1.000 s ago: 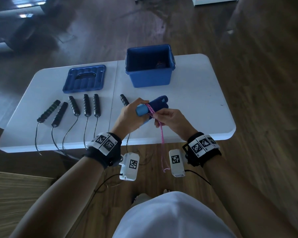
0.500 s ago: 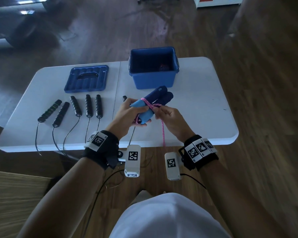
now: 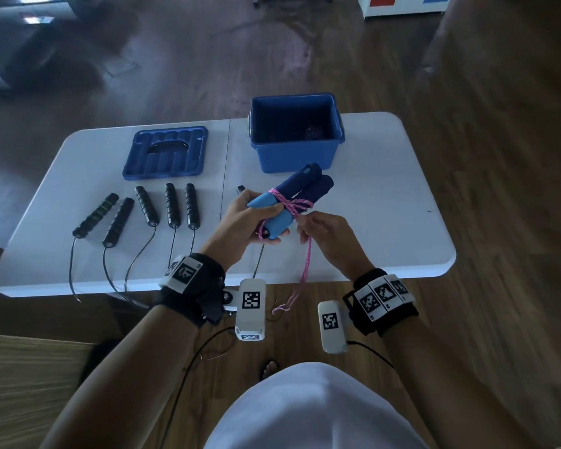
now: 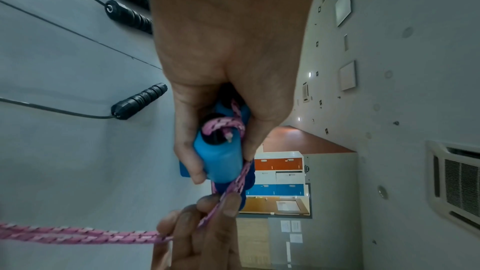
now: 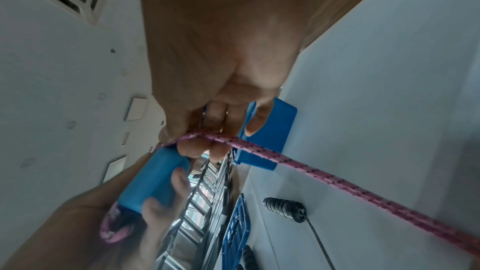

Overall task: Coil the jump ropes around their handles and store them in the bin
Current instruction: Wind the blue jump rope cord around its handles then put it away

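My left hand (image 3: 255, 222) grips a pair of blue jump-rope handles (image 3: 297, 192) side by side above the table's front half, light-blue ends (image 4: 221, 159) toward me. A pink braided rope (image 3: 289, 204) is wound a few turns around the middle of the handles. My right hand (image 3: 308, 222) pinches the rope (image 5: 207, 136) just beside the handles, and the free length (image 3: 306, 267) hangs past the table edge in a loop. The blue bin (image 3: 297, 157) stands open just beyond the handles, with a dark object on its floor.
Several black-handled jump ropes (image 3: 172, 205) lie in a row on the white table (image 3: 386, 196) at the left, cords trailing over the front edge. One more black handle (image 3: 240, 189) sits behind my left hand. The blue bin lid (image 3: 166, 153) lies at the back left.
The handles have been raised and tilted toward the bin. More pink rope is wound on them, so the hanging loop is shorter. My right hand came round to the near side.
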